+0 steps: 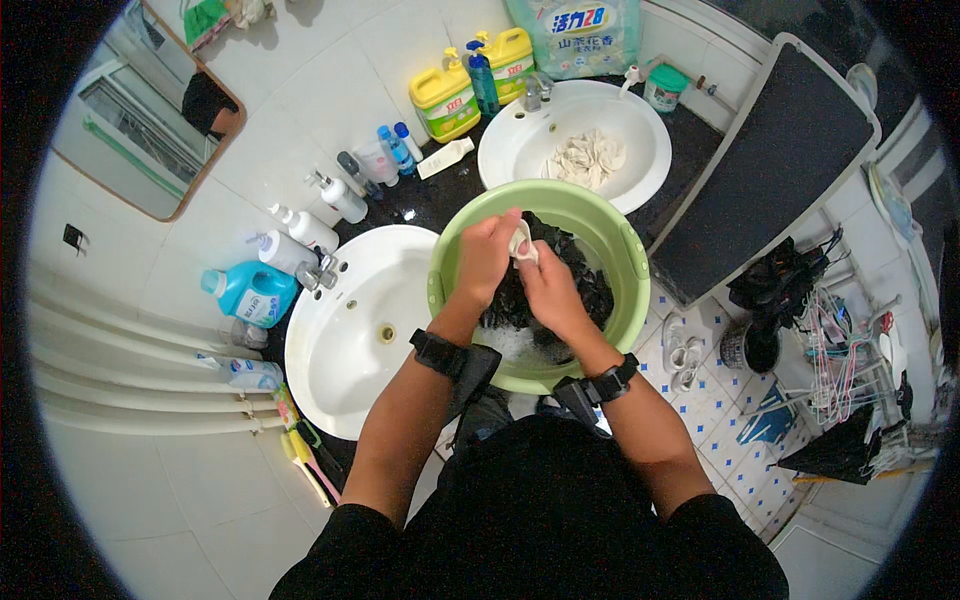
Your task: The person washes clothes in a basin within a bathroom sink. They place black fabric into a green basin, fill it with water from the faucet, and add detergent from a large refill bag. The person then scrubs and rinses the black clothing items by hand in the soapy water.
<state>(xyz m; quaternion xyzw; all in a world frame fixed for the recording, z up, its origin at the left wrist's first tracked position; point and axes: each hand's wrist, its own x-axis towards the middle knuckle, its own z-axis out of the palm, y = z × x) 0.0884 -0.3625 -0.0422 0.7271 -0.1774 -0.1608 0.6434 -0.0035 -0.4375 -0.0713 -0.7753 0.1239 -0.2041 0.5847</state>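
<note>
Over a light green plastic basin [636, 262], both my hands are closed on a small white cloth [519, 240], gripping it between them. My left hand [482, 260] has it from the left, and my right hand [553, 292] from the right. Most of the cloth is hidden by my fingers, so I cannot tell what kind of piece it is. Below my hands, wet black clothing [594, 292] lies in the basin with whitish suds [510, 346]. Behind the basin, a heap of crumpled white cloth pieces [588, 158] sits in the right-hand sink [652, 150].
A second white sink [330, 350] is at the left. Yellow detergent jugs [446, 103], pump bottles [342, 198] and a blue jug [258, 293] line the dark counter [430, 205]. A large dark panel [775, 165] leans at the right, near hangers [835, 350] and white shoes [682, 352].
</note>
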